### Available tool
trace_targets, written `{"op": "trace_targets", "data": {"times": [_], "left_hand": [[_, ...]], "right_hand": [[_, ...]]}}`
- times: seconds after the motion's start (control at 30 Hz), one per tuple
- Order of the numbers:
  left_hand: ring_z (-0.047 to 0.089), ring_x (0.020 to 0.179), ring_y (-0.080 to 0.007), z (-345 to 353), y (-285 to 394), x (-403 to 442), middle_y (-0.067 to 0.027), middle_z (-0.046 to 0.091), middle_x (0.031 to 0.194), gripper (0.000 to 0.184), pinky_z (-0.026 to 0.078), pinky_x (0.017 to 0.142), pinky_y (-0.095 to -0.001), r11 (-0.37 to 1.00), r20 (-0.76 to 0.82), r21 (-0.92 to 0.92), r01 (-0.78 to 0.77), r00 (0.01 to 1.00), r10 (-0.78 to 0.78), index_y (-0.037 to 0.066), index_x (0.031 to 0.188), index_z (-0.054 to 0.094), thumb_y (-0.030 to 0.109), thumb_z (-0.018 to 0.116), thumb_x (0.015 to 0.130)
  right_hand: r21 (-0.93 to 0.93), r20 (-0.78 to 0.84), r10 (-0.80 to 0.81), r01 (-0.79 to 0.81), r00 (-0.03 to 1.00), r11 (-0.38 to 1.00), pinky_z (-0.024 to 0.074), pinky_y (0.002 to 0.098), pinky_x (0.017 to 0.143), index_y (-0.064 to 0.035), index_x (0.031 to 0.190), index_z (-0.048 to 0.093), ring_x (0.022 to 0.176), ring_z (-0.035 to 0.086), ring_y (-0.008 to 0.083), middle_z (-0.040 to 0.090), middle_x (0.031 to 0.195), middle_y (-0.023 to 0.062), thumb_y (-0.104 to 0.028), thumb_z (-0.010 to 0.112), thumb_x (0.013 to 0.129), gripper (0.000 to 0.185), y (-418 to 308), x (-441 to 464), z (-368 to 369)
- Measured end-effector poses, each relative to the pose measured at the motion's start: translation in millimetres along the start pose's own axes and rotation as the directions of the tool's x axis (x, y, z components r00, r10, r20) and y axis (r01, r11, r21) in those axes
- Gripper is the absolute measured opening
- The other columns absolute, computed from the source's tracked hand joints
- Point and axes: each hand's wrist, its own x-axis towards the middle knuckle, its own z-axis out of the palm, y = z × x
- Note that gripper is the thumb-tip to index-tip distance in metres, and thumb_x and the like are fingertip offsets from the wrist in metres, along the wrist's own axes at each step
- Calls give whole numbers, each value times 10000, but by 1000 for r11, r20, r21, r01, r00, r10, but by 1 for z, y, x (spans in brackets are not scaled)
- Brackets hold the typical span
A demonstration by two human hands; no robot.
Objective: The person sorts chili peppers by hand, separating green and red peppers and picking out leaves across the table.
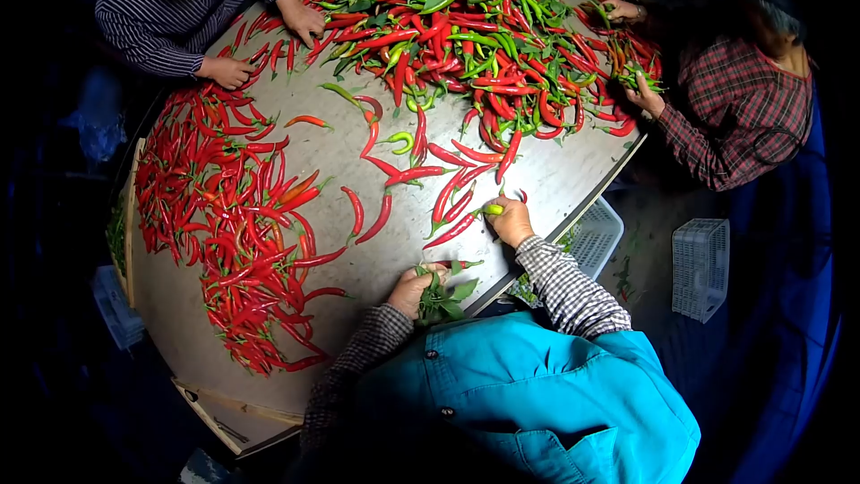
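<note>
L hand (410,294) fingers grip leaves (441,303), R hand (513,223) fingers grip green pepper (494,209); pepper pile (484,45) far side of bench (555,190).

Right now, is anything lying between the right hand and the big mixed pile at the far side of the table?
Yes: loose red peppers lie on the tabletop between the right hand, which holds a yellow-green pepper, and the mixed pile. No crate or other person's hand is in that stretch.
</note>
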Motion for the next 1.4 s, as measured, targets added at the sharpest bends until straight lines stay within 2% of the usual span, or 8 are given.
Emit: {"op": "trace_targets", "data": {"times": [0.1,0.33,0.53,0.93,1.1,1.2,1.27,1.4], "left_hand": [[490,517,-119,18,7,-4,-13,508,656,89,434,485,-242,998,-28,49,-32,999,33,39,846,547,124,569,834],[542,628,-114,30,12,13,-36,575,724,115,463,589,-239,950,-56,289,-117,989,139,2,869,585,100,604,811],[571,706,-125,41,30,31,-57,612,794,173,480,671,-251,838,4,530,-131,988,152,-36,934,598,73,593,801],[451,594,-37,105,49,1,38,510,702,515,393,551,-178,850,354,498,-172,935,-19,46,1272,412,23,583,786],[476,836,-47,121,37,9,-62,356,1308,767,427,727,-202,710,649,539,-453,761,-6,27,1371,201,-7,626,733],[508,760,-42,116,21,12,-69,506,1135,565,433,644,-194,709,706,467,-529,706,61,-23,1283,352,43,613,786],[523,658,-63,100,28,9,-44,586,838,269,427,580,-196,799,406,594,-92,892,-198,-29,1057,526,102,576,828],[497,548,-105,53,51,-10,-22,514,614,139,417,518,-236,959,303,266,-99,953,14,34,767,522,140,493,853]], "right_hand": [[627,187,205,-277,961,728,451,239,540,17,854,618,559,533,121,613,715,40,11,611,764,90,-7,-6,-10],[835,485,188,-516,854,190,342,223,409,-42,873,572,441,404,66,519,619,-9,-7,610,776,109,-27,-34,-58],[497,683,20,-484,730,720,374,215,427,-20,836,571,466,467,80,541,617,13,-77,666,747,142,4,-77,-146],[694,543,54,-485,838,533,381,211,437,-20,810,571,482,489,83,554,636,21,-33,706,704,172,-9,-101,-157],[557,489,-193,-134,851,819,451,213,635,-9,830,605,693,546,74,601,764,9,-24,693,709,151,-53,-97,-143],[576,524,-206,-166,826,800,441,232,778,-7,1007,602,856,546,94,615,931,24,-47,686,724,298,-66,-99,-131],[484,590,-73,-279,804,829,436,239,798,-10,1073,577,877,544,100,615,959,22,-54,687,725,368,-65,-97,-147],[546,589,103,-488,802,681,404,197,449,-22,950,586,478,474,62,569,688,-2,-74,713,706,281,-5,-105,-177]]}}
